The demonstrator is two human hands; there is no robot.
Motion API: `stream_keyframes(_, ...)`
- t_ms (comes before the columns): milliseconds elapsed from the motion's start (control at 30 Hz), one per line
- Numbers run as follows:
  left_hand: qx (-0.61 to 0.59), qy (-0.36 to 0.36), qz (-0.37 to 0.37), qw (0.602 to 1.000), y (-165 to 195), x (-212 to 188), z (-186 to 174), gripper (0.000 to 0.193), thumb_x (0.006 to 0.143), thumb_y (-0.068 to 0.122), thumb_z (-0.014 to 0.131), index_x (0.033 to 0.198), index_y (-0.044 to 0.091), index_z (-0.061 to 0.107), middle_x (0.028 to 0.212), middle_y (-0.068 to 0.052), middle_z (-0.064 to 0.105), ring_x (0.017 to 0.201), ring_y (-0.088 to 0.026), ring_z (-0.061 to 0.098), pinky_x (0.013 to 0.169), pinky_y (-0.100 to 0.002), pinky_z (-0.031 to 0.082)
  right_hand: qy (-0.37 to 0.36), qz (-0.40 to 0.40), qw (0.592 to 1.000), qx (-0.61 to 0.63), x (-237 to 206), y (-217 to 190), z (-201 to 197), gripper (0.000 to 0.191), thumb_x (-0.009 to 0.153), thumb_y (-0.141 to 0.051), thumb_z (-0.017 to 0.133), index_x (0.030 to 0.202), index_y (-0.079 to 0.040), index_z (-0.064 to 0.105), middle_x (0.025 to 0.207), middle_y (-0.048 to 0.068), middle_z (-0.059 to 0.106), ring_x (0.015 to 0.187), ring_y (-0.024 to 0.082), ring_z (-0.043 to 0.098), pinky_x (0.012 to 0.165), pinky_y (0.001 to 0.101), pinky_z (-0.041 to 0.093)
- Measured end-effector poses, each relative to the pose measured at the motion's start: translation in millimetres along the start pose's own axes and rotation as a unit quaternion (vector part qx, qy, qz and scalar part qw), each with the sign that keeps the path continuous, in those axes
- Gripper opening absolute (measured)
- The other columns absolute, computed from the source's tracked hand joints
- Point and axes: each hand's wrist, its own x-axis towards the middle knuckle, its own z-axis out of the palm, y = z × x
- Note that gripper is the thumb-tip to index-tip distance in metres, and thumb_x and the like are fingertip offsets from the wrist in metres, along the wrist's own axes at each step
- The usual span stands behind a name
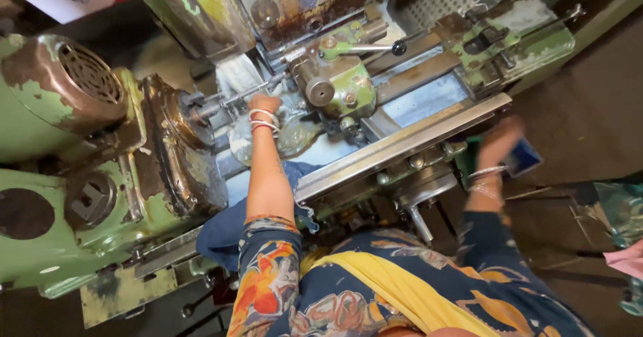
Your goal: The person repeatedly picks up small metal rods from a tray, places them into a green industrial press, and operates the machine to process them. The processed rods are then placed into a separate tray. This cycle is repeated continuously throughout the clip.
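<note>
At lathe chuck, left hand (264, 102) grips horizontal rod (249, 94).

A worn green metal lathe (335, 76) with peeling paint fills the frame from 9 to 2 o'clock. The left hand (263, 102), 2 bangles at its wrist, reaches up near centre to a thin steel rod (231, 97) by the dark round chuck (181, 143). At 3 o'clock the blurred right hand (499, 143) touches a small blue box (524, 157).
</note>
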Motion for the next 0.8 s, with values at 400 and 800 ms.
stream_keyframes(400, -0.178, 0.188, 0.372, 0.891, -98, -222, -156, 0.052, 0.082, 0.020, 0.091, 0.124, 0.005, 0.063, 0.102, -0.012, 0.069, 0.088, -0.024, 0.065, 0.080, -0.037, 0.055, -0.347, 0.096, 0.930, -0.073, -109, -17, -40, 0.033, 0.104, -0.025, 0.055, 0.114, 0.003, 0.068, 0.110, 0.034, 0.068, 0.105, 0.050, 0.067, 0.090, 0.0541, 0.054)
stream_keyframes(800, -0.022, 0.574, -0.013, 0.819, -477, -392, -89, 0.032, 0.112, 0.029, 0.071, 0.106, 0.004, 0.051, 0.092, -0.011, 0.058, 0.075, -0.023, 0.056, 0.064, -0.038, 0.047, -0.731, -0.105, 0.622, 0.259, -388, -239, -41, 0.030, 0.107, -0.034, 0.049, 0.110, -0.008, 0.062, 0.099, 0.006, 0.067, 0.095, 0.019, 0.062, 0.087, 0.0357, 0.052)
